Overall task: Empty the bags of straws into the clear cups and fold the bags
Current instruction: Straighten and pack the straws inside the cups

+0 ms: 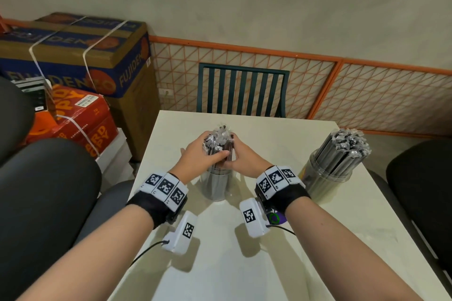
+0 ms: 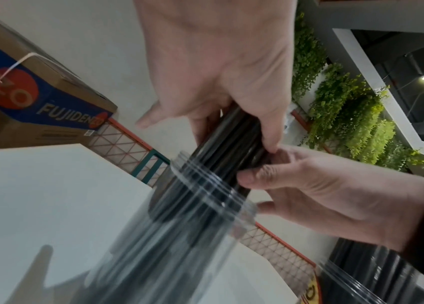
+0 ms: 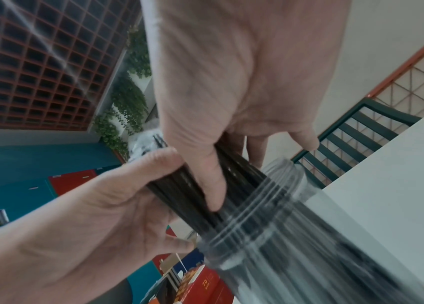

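Observation:
A bundle of black straws (image 1: 218,140) with crinkled clear wrapper ends stands in a clear cup (image 1: 217,187) at the middle of the white table (image 1: 220,264). My left hand (image 1: 208,151) grips the bundle from the left and my right hand (image 1: 237,155) from the right, just above the cup's rim. In the left wrist view, left hand (image 2: 231,115) wraps the straws (image 2: 234,139) over the cup (image 2: 192,207), and my right hand (image 2: 309,185) pinches them. The right wrist view has right hand (image 3: 213,185), left hand (image 3: 117,197), straws (image 3: 239,172) and cup (image 3: 283,230). No bag shows clearly.
A second clear cup (image 1: 325,181) packed with wrapped straws (image 1: 347,146) stands at the table's right edge. A purple and green printed thing (image 1: 276,219) lies under my right wrist. A green chair (image 1: 242,90) is behind the table, dark seats on both sides, cardboard boxes (image 1: 80,56) at left.

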